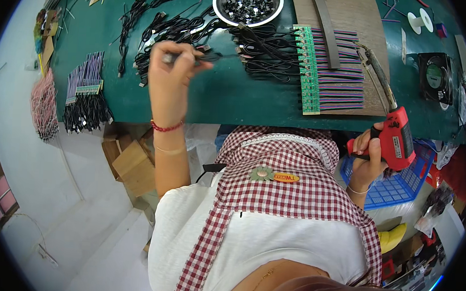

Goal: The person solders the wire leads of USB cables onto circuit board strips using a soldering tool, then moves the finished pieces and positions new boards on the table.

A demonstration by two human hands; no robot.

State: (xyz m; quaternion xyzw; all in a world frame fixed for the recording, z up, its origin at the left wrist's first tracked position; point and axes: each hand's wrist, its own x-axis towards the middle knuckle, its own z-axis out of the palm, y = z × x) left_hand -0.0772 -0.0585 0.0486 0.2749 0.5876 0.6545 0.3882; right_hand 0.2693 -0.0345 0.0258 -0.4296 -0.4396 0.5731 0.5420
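Left fingers (pixel 184 63) partly hide a blurred dark item (pixel 200 60).

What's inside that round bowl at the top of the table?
A heap of small black and silvery pieces is in the bowl. They cover its bottom, so that and the buried pieces can't be seen.

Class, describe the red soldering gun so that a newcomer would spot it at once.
Find the green table and follow its near edge rightward. There the right hand grips the soldering gun. Its red body and long barrel, slanting across the brown board, set it apart from the blue basket beneath.
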